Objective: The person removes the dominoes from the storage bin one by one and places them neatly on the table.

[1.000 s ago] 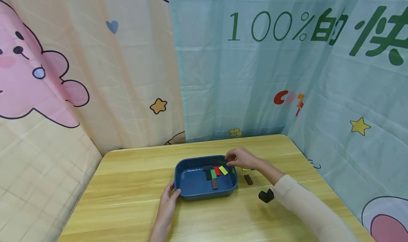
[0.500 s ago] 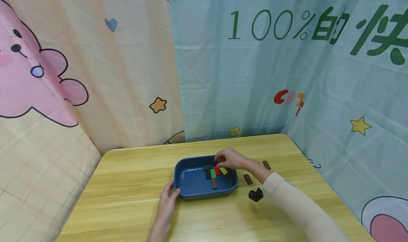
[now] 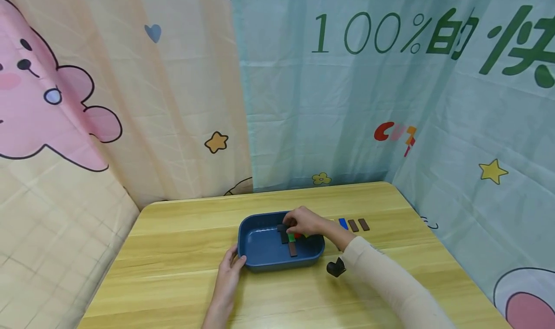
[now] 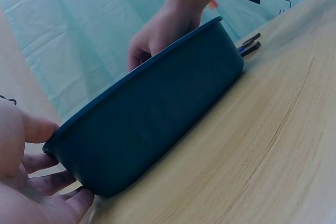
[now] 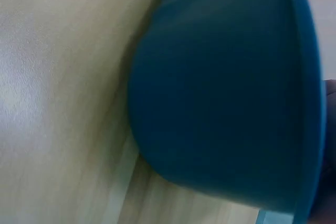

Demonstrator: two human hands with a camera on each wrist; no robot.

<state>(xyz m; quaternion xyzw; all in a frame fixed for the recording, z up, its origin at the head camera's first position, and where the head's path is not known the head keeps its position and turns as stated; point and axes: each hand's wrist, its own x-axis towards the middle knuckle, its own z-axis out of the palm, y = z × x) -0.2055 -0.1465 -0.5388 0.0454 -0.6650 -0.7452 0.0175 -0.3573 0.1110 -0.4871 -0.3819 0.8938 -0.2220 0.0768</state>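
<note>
A dark blue rectangular tub (image 3: 260, 262) stands on the table. My left hand (image 3: 229, 269) grips its left end, the thumb at the rim and the fingers against the outer wall, as the left wrist view shows. Inside lie flat domino-like blocks: black blocks (image 3: 284, 236), a green block (image 3: 291, 238), a brown block (image 3: 292, 249) and a partly covered red block (image 3: 297, 235). My right hand (image 3: 305, 220) reaches over the right side into the tub, fingers bent downward above these blocks. Whether it pinches a block is hidden. The right wrist view has mostly the tub's outer wall (image 5: 220, 93).
Right of the tub, on the wooden table (image 3: 173, 237), lie a blue block (image 3: 343, 223) and brown blocks (image 3: 363, 224), with others partly behind my right forearm. A black wrist-worn device (image 3: 336, 267) hangs under that wrist. Printed curtains (image 3: 303, 102) enclose the table's back and sides.
My right hand has moved left from the tub's right rim and lower, over the blocks, covering the yellow one. Blue and brown blocks on the table have come into sight. My left hand keeps its place.
</note>
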